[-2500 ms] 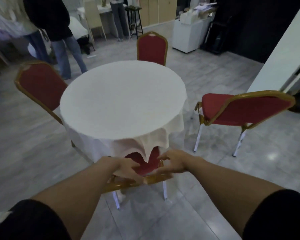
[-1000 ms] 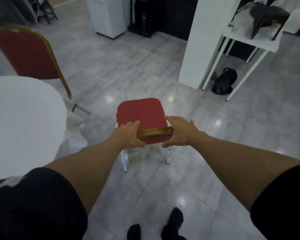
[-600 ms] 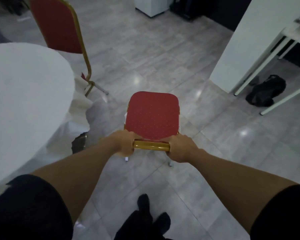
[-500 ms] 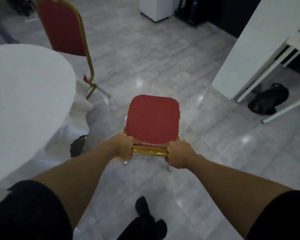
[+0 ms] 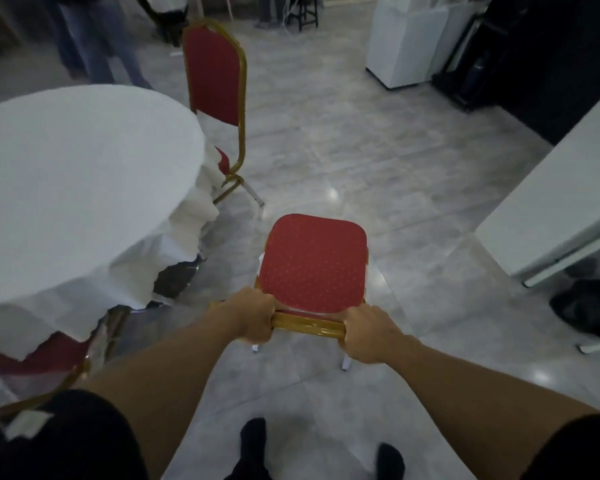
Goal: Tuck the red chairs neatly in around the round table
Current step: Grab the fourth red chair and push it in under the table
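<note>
A red chair with a gold frame stands on the floor right of the round table, its seat clear of the white cloth. My left hand and my right hand both grip the gold top rail of its back, one at each end. A second red chair sits pushed in at the table's far right side. Part of a third red chair shows under the cloth at the lower left.
A white pillar or wall rises on the right with a black bag at its foot. A white cabinet stands at the back. A person's legs are beyond the table. My feet are below the chair.
I left the chair tucked under the near side, turned right, and closed both hands on this chair's top rail. The view has since swung left, bringing more of the table into sight.
</note>
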`<state>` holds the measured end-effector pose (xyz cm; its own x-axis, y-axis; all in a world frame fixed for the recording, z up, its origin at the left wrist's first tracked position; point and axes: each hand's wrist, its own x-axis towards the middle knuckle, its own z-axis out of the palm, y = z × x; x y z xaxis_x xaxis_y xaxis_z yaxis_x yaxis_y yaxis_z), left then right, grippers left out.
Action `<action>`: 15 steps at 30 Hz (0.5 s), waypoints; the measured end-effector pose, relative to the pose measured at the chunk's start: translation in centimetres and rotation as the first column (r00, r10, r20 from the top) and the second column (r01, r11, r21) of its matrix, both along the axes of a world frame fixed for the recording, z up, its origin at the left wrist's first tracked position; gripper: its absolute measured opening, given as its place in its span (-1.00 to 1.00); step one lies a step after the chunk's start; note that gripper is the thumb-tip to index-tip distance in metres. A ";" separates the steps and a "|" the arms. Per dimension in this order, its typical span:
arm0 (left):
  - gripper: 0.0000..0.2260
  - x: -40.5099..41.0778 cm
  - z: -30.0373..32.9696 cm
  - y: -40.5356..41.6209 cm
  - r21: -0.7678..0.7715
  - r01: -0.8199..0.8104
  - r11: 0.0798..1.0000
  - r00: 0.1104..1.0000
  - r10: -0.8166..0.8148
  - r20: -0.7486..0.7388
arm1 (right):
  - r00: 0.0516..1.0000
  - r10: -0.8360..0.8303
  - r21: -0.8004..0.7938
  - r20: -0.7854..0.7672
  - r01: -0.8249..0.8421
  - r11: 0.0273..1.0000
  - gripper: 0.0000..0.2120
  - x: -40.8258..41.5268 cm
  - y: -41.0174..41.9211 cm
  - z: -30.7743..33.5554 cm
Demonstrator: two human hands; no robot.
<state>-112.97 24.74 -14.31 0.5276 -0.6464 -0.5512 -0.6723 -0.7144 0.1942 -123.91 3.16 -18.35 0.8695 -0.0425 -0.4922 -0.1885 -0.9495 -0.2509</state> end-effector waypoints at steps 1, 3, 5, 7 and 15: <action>-0.61 -1.3 -0.1 -0.7 -0.015 -0.067 0.998 0.998 0.067 0.014 | 0.999 0.042 -0.007 0.005 -0.042 0.999 -0.73 0.0 -1.2 0.1; -0.61 -2.7 -0.2 -1.5 -0.035 -0.153 0.988 0.988 0.153 -0.011 | 0.996 0.093 -0.004 0.010 -0.093 0.996 -0.69 0.2 -2.9 0.0; -0.60 -5.3 -0.4 -2.8 -0.034 -0.254 0.967 0.967 0.253 -0.018 | 0.984 0.179 0.008 -0.011 -0.179 0.984 -0.59 -0.1 -4.8 0.3; -0.61 -7.9 -0.6 -3.9 -0.064 -0.340 0.938 0.940 0.340 -0.015 | 0.961 0.275 0.009 -0.034 -0.275 0.961 -0.51 0.0 -6.6 0.4; -0.77 -13.9 -1.1 -7.4 -0.073 -0.521 0.851 0.854 0.518 -0.050 | 0.804 0.589 -0.090 -0.084 -0.594 0.799 -0.47 2.7 -9.9 2.1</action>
<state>-126.85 17.37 -15.41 0.7844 -0.3249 -0.5283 -0.2010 -0.9390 0.2791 -121.26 -6.75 -16.28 0.7175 0.4176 -0.5576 0.4092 -0.9004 -0.1477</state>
